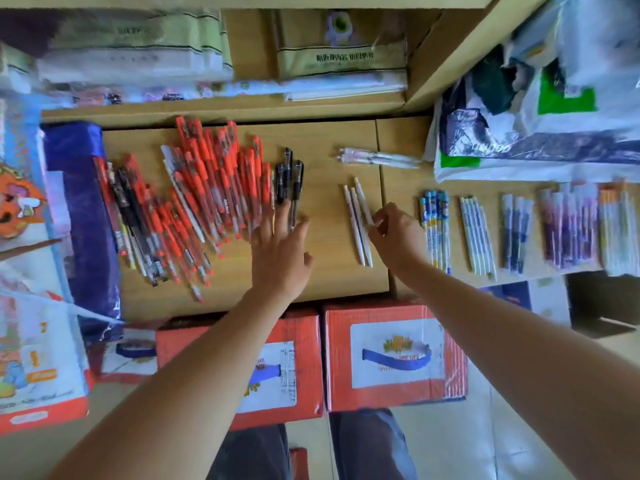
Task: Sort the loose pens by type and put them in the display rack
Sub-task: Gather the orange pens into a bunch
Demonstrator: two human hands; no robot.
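1. The left hand [280, 244] is flat, with straight, spread fingers. It holds nothing. Its fingertips reach the lower ends of the black pens [289, 178] and the edge of the red pens [214, 188].
2. The right hand [394, 233] has curled fingers. It seems to pinch the rightmost of the three white pens [358, 223] near its middle, between thumb and fingers.
3. All pens lie on the table [329, 282]. The red pens make a big fan on the left, and a mixed pile [138, 223] of red, black and white ones lies beside them. On the right, sorted rows [512, 230] lie side by side, apart from each other. A rack cannot be recognised in this view.
4. I think the sorting is partly done; the left piles are mixed.
5. The pens look light, stiff and smooth. They are round, so they will probably roll or slide when pushed.
6. One pen is best taken at the middle of the barrel with two fingers. Several pens are easier to gather with a flat hand first and then grip around the whole bundle, because the caps and clips may catch on each other.
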